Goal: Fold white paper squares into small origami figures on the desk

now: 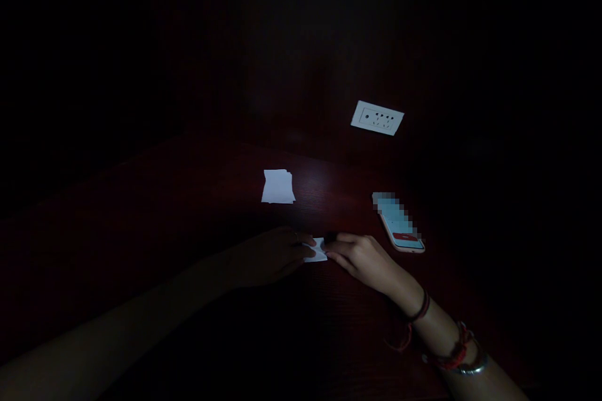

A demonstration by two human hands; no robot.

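Observation:
A small piece of white paper (pixel 318 253) lies on the dark red table between my two hands. My left hand (pixel 275 255), in shadow, has its thumb and fingertips on the paper's left part. At the right edge of the paper, the thumb and fingers of my right hand (pixel 364 257) are drawn together in a pinch. The fingertips partly hide the paper, so any fold in it is hard to make out. Farther back lies a small stack of white paper sheets (pixel 278 187), slightly uneven at the edges.
To the right of my right hand, a phone (pixel 399 223) in a pale case lies with its screen lit and partly blurred out. A white wall socket plate (pixel 377 118) is behind the table (pixel 324 178). Deep darkness hides most surroundings.

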